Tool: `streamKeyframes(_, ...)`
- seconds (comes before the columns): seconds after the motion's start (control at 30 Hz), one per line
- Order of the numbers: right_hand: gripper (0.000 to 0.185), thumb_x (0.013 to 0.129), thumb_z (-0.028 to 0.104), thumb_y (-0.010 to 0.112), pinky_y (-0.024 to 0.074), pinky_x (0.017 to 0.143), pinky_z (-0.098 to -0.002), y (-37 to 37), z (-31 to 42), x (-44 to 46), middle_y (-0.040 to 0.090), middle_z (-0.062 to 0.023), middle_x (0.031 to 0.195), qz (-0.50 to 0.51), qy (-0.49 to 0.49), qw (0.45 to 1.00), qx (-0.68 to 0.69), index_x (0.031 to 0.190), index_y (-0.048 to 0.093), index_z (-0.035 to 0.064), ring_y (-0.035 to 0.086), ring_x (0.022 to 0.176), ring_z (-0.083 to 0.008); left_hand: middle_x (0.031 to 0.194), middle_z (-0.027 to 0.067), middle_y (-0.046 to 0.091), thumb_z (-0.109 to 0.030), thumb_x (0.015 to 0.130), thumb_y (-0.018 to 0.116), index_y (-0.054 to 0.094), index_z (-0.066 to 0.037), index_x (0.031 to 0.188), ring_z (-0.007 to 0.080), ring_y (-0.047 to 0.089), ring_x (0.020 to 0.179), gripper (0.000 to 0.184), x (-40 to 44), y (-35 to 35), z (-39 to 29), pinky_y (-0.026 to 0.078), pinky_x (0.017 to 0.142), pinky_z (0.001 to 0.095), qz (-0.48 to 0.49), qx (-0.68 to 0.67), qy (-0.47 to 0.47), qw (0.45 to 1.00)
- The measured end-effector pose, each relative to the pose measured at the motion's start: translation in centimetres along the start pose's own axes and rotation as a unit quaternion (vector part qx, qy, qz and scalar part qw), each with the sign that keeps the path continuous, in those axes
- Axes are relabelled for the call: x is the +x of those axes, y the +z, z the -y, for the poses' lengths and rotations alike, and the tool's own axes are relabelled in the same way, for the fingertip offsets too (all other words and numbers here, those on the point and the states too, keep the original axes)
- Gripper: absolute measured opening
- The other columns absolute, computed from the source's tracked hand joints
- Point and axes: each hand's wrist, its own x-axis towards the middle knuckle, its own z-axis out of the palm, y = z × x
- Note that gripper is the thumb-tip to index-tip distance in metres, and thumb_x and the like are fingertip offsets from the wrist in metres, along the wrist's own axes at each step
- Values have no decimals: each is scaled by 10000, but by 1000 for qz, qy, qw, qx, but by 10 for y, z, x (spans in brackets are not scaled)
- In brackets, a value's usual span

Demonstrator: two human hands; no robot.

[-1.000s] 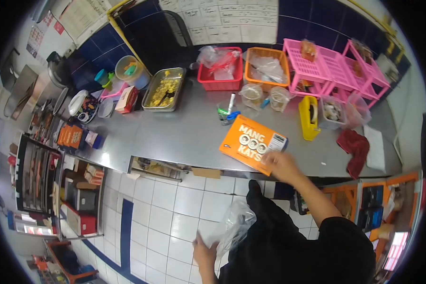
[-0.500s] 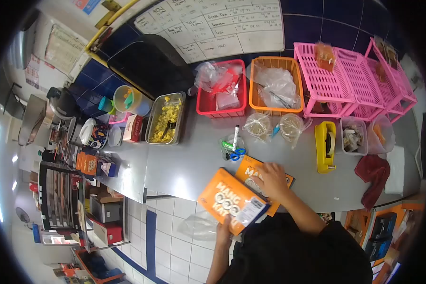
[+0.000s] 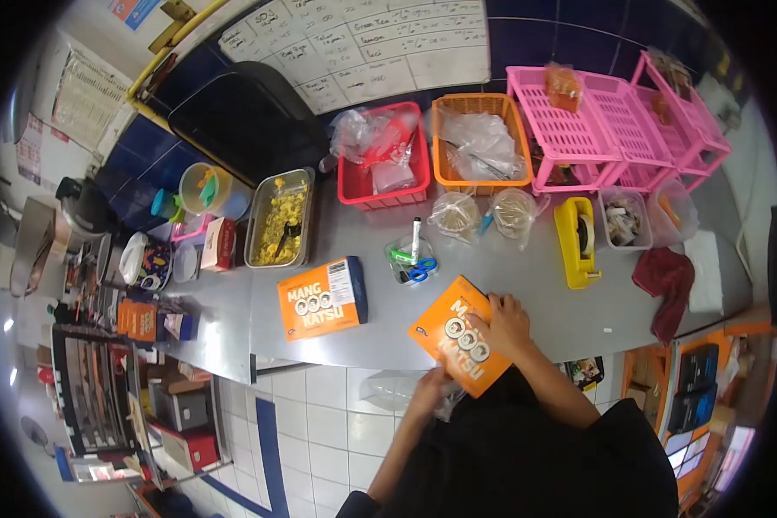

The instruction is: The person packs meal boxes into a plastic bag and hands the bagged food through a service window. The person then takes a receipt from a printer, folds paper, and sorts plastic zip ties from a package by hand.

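Note:
An orange box with white lettering lies tilted at the counter's front edge, between my two hands. My right hand rests on its upper right side with fingers bent over the edge. At the lower left corner, my left hand pinches the box, and a clear plastic bag hangs beside that hand. Farther left on the steel counter sits a second orange box with a dark side and a white label, touched by neither hand.
Behind the boxes are blue scissors and a marker, two tied bags, a yellow tape dispenser and a metal tray of yellow food. Red and orange baskets and pink racks line the wall. A dark red cloth lies right.
The labelled box has gone from my left hand to the counter on the left. My left hand has moved to the other box, which is now turned. The view has shifted.

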Motion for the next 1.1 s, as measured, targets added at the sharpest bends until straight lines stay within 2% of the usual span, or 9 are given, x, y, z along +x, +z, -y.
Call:
streamKeyframes(0.07, 743, 818, 646, 633, 497, 820, -492, -3, 4, -25, 592, -197, 1080, 23, 77, 997, 19, 1261, 553, 55, 606, 1000, -360, 1088, 157, 671, -477, 953, 620, 504, 76, 1263, 142, 633, 898, 644, -9, 20, -14, 508, 734, 233, -96, 94, -78, 988)
streamKeyframes(0.2, 766, 851, 600, 650, 512, 877, -476, -8, 5, -69, 591, -240, 1136, 100, 210, 967, 107, 1313, 478, 13, 632, 1036, -385, 1102, 170, 657, -335, 962, 654, 453, 90, 1280, 172, 635, 991, 568, -16, -9, 7, 510, 827, 243, -33, -30, -40, 998)
streamKeyframes(0.27, 679, 852, 419, 743, 535, 870, -410, 5, 0, -90, 615, -207, 1138, 123, 274, 796, 525, 1306, 461, 1, 649, 1031, -307, 1128, 150, 650, -277, 989, 618, 466, 80, 1272, 174, 640, 993, 481, -32, -18, -9, 525, 833, 267, 120, -79, 38, 989)
streamKeyframes(0.5, 439, 878, 81, 689, 572, 863, -386, -25, -6, -181, 633, -164, 1177, 30, 310, 649, 694, 1259, 488, -4, 669, 1013, -247, 1181, 174, 640, -336, 952, 650, 488, 20, 1364, 189, 622, 1055, 568, -38, -51, 1, 510, 882, 312, 195, 101, 124, 968)
streamKeyframes(0.57, 460, 878, 79, 680, 577, 854, -390, -40, -15, -210, 632, -164, 1188, 6, 315, 628, 712, 1283, 478, -4, 672, 1014, -257, 1219, 294, 597, -359, 873, 706, 472, -52, 1401, 344, 689, 965, 654, -38, -76, 12, 566, 774, 412, 59, 397, 278, 873)
streamKeyframes(0.67, 483, 886, 100, 661, 583, 846, -389, -64, -31, -254, 636, -167, 1195, -41, 332, 596, 729, 1314, 469, -14, 678, 1014, -264, 1146, 314, 629, -303, 888, 641, 565, -55, 1318, 444, 685, 899, 502, -53, -96, 26, 571, 729, 504, -118, 600, 118, 783)
streamKeyframes(0.8, 497, 903, 179, 647, 585, 850, -371, -85, -59, -291, 654, -175, 1167, 50, 356, 525, 772, 1316, 478, -38, 688, 996, -248, 1004, 294, 677, -289, 914, 555, 677, -79, 1172, 445, 685, 886, 354, -40, -111, 42, 561, 763, 537, -47, 650, 37, 758)
streamKeyframes(0.93, 509, 905, 221, 650, 586, 835, -352, -66, -82, -300, 662, -172, 1158, 148, 346, 518, 768, 1311, 498, -46, 698, 953, -234, 917, 250, 692, -382, 949, 494, 727, -110, 1049, 454, 667, 886, 373, -35, -36, 20, 537, 803, 531, -72, 526, 105, 841)
streamKeyframes(1.1, 503, 909, 247, 664, 582, 833, -328, -41, -106, -286, 666, -169, 1152, 232, 387, 504, 737, 1286, 515, -52, 699, 948, -227, 854, 229, 680, -440, 948, 527, 749, -154, 1041, 402, 661, 792, 374, -84, 65, -69, 515, 722, 477, 149, 478, 180, 847)
